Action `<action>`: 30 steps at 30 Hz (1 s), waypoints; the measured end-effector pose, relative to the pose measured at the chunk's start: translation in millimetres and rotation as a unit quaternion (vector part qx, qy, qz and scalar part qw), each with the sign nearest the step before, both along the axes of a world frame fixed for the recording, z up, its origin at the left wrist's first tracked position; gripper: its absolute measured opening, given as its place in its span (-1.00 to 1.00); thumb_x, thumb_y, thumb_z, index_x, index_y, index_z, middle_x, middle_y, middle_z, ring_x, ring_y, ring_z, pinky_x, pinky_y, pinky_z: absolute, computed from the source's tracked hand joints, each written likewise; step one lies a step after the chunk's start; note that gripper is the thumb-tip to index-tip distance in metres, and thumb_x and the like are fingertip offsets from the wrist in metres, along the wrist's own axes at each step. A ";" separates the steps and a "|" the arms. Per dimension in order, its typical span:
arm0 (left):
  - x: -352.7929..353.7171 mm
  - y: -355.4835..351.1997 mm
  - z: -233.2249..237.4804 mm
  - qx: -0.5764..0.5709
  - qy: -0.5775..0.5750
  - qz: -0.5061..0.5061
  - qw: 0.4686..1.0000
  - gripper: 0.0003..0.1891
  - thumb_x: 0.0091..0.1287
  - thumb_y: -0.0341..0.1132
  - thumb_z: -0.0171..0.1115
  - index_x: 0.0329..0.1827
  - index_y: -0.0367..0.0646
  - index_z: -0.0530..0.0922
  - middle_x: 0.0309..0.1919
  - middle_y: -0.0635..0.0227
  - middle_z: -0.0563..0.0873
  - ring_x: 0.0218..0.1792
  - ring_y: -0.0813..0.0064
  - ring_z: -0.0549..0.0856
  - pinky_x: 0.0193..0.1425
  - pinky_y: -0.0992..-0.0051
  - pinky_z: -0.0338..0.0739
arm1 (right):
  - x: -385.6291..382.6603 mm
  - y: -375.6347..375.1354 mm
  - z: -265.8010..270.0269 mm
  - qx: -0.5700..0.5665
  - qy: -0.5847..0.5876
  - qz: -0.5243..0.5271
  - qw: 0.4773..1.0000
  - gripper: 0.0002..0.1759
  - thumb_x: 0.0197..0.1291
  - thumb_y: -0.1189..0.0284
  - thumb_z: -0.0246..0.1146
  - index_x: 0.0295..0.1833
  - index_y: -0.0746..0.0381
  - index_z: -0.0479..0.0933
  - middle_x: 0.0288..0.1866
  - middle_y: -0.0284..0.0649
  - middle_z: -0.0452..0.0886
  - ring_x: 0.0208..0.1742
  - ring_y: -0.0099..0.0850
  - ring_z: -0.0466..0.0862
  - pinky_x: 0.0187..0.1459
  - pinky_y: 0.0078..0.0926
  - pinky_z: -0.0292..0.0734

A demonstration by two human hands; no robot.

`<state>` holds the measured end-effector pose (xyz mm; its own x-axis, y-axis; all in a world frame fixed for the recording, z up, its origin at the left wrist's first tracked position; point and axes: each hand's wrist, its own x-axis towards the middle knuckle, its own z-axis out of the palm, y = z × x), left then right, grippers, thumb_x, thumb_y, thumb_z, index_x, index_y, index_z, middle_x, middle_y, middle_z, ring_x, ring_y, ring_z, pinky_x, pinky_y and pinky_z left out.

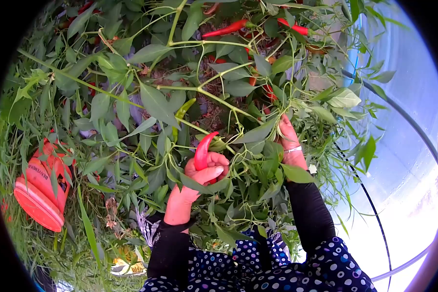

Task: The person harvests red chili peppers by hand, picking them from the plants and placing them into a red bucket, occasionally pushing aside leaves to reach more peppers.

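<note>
My left hand (204, 170) is closed around a red chili pepper (203, 152), whose curved tip points up past the fingers. Leaves partly cover the wrist. To the right, my right hand (288, 135) reaches in among the leaves and stems of the pepper plant (214, 97); its fingertips are partly behind foliage, so what they touch is hidden. A green pepper (182, 114) hangs just above my left hand. Higher up, a red pepper (226, 29) and another red pepper (294, 27) hang on the branches.
A red bucket (45, 187) lies tilted in the grass at the left. Dense foliage surrounds both hands. Clear plastic sheeting (399, 146) with a dark hose (404, 114) runs along the right side. A yellow and white packet (129, 265) lies at the lower left.
</note>
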<state>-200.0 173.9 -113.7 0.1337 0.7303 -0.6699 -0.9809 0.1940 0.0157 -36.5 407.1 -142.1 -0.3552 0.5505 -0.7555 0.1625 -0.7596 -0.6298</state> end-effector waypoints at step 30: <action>7.3 2.3 -6.3 -0.008 0.032 -0.002 0.999 -0.74 0.13 -0.35 0.23 -0.13 -0.24 0.53 -0.32 0.24 0.64 -0.37 0.49 0.60 -0.33 0.58 0.49 | 37.7 13.9 -9.0 0.091 -0.101 -0.114 0.984 -0.92 0.19 0.41 0.06 -0.25 0.14 0.45 -0.20 -0.38 0.54 -0.21 -0.51 0.52 -0.09 -0.45 0.41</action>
